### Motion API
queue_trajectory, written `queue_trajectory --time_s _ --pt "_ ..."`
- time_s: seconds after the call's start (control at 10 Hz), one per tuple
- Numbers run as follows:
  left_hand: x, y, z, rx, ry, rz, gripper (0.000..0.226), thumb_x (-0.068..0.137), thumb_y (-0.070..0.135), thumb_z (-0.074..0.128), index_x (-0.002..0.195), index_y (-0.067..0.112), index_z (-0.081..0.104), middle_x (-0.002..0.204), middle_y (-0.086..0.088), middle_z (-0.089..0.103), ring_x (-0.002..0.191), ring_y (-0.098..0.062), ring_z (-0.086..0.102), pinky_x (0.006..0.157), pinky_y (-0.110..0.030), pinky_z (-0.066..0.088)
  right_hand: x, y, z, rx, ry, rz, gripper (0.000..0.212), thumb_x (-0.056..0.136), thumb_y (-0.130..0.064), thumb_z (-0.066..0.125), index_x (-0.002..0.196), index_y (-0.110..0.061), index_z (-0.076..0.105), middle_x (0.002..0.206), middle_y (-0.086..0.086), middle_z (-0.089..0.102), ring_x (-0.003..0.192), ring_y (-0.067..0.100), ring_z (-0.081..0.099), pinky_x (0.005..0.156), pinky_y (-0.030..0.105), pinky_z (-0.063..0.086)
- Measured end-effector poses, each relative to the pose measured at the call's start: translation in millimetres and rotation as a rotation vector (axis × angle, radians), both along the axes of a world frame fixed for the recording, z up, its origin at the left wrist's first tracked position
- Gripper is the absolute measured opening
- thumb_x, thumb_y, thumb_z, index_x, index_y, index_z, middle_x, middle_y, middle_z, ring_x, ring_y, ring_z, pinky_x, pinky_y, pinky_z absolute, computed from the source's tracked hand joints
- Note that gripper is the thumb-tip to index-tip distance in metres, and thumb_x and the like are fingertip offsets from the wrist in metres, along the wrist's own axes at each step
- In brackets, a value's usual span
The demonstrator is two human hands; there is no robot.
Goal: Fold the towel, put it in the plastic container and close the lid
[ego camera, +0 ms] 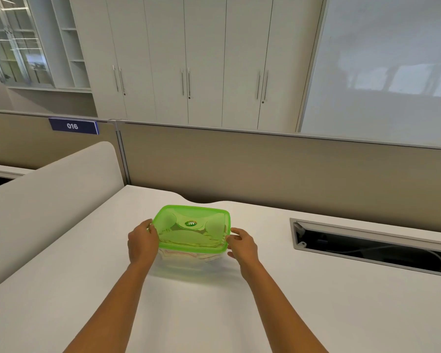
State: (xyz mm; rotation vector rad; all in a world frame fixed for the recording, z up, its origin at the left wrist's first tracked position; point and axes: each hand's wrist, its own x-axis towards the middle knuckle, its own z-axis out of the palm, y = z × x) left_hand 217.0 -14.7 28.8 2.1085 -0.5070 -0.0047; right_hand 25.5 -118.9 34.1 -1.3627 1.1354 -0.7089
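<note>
A clear plastic container [189, 263] stands on the white desk [87, 289] in the middle of the view. A translucent green lid [191, 229] with a round sticker lies on top of it. Through the lid and the clear wall I see a pale towel [186, 254] with thin red stripes, folded inside. My left hand [141, 242] grips the lid's left edge, thumb on the rim. My right hand [241, 244] grips the lid's right front corner. Whether the lid is snapped down all around I cannot tell.
An open cable slot [372, 248] with a grey frame is cut into the desk at the right. A beige partition [265, 169] runs along the back edge, and a curved white divider [49, 194] rises on the left. White cabinets stand behind.
</note>
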Motion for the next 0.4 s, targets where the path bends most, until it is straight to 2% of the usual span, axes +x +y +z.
queue_trajectory --time_s 0.1,0.2,0.3,0.4 --pt "-15 11 -2 0.01 -0.063 -0.05 0.031 0.095 0.011 0.043 0.119 0.001 0.059 0.111 -0.029 0.065 0.103 -0.044 0.058 0.085 -0.045 0.046 -11 16 2 0.02 0.001 0.034 0.039 0.089 -0.01 0.054 0.127 -0.012 0.053 0.101 0.005 0.061 0.081 0.021 0.058 0.079 0.033 0.053" --pt "-26 19 -3 0.021 -0.102 -0.101 0.032 0.095 0.014 0.041 0.119 0.002 0.057 0.116 -0.023 0.063 0.106 -0.041 0.057 0.087 -0.044 0.045 -23 32 2 0.029 -0.015 0.087 0.04 0.088 -0.01 0.054 0.127 -0.013 0.053 0.102 0.005 0.061 0.082 0.019 0.057 0.067 0.025 0.051" --pt "-36 26 -1 0.1 -0.173 -0.148 0.038 0.096 0.016 0.04 0.129 -0.001 0.05 0.131 -0.019 0.055 0.12 -0.038 0.05 0.1 -0.046 0.041 -42 47 8 0.007 -0.022 0.14 0.036 0.089 -0.013 0.055 0.125 -0.015 0.054 0.098 0.001 0.062 0.085 0.017 0.059 0.066 0.021 0.05" --pt "-43 27 3 0.166 -0.255 -0.171 0.041 0.097 0.018 0.04 0.132 -0.002 0.047 0.138 -0.02 0.05 0.126 -0.037 0.046 0.104 -0.045 0.037 -67 58 13 -0.12 -0.027 0.093 0.028 0.091 -0.017 0.055 0.118 -0.018 0.06 0.097 -0.001 0.064 0.086 0.016 0.06 0.069 0.023 0.05"
